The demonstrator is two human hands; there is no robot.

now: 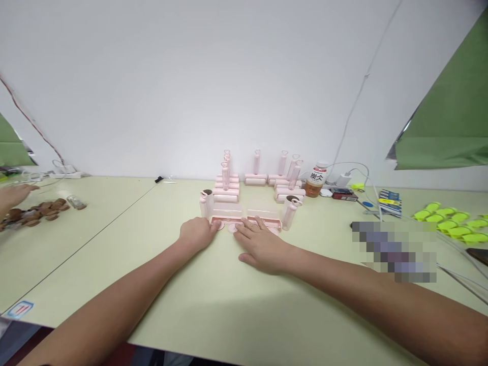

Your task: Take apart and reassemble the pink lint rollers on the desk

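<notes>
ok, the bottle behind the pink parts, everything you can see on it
The bottle stands upright at the back of the pale green table, near the wall, just right of the stacked pink rollers. It looks like plastic, with a white cap, a white label with dark characters and amber-orange liquid below. Neither hand touches it; white cables run behind it.

A pale green table (229, 300) carries pink rollers (263, 178) at the back, two pink trays (244, 219) before them, a bottle (315, 181), brown discs (38, 211) far left, yellow-green pieces (453, 221) far right, and both hands resting flat.
</notes>
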